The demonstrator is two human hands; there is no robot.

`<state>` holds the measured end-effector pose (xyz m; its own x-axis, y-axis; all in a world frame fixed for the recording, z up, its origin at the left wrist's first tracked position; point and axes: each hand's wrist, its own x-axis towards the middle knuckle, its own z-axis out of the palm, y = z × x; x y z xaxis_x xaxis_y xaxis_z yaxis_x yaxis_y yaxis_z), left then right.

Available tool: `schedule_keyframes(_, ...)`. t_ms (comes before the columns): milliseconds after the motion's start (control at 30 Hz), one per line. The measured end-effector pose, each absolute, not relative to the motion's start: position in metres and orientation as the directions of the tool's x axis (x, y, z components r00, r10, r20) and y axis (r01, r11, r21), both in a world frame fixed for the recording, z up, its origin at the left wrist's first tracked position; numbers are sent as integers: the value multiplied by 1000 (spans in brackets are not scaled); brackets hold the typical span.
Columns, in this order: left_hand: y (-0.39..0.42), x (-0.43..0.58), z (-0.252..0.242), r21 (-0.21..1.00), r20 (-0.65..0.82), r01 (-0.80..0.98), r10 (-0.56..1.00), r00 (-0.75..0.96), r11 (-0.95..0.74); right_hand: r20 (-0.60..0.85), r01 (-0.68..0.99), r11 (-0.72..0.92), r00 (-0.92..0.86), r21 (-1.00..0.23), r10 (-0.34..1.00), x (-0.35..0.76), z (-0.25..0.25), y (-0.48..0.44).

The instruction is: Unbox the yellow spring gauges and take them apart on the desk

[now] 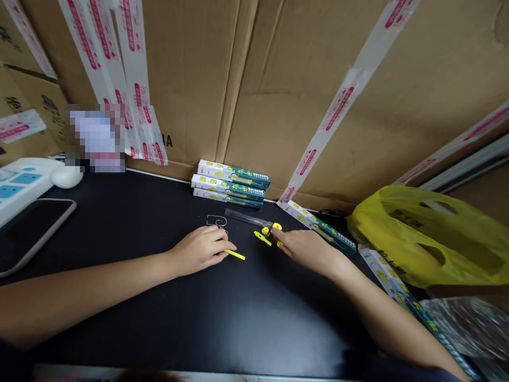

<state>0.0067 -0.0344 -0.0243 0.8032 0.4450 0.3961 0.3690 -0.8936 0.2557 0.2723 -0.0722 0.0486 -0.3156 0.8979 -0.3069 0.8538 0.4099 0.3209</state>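
Note:
My left hand rests on the black table with its fingers closed on a thin yellow stick that pokes out to the right. A bent wire hook lies just beyond its knuckles. My right hand lies to the right, fingers curled around small yellow plastic pieces joined to a dark clear strip. A yellow bit shows under its fingertips; how firmly it is held is hidden.
Three stacked teal-and-white boxes stand against the cardboard wall. More such boxes lie at right beside a yellow plastic bag. A tablet, a white power strip and a white mouse sit at left.

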Motion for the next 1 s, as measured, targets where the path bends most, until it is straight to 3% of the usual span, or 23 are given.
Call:
schedule_keyframes(233, -37, 7, -21, 235, 380, 449, 507, 774, -862, -196, 861, 372, -321, 348, 927, 270, 53, -74)
schedule_keyframes(467, -37, 8, -21, 200, 386, 489, 527, 757, -849, 166, 865, 377, -447, 331, 879, 255, 33, -47)
schedule_keyframes(700, -37, 8, -24, 127, 400, 469, 477, 782, -874, 133, 838, 417, -485, 352, 864, 242, 20, -14)
schedule_keyframes(1000, -35, 7, -18, 22, 466, 443, 401, 788, -896, 208, 893, 433, -450, 125, 869, 241, 12, -8)
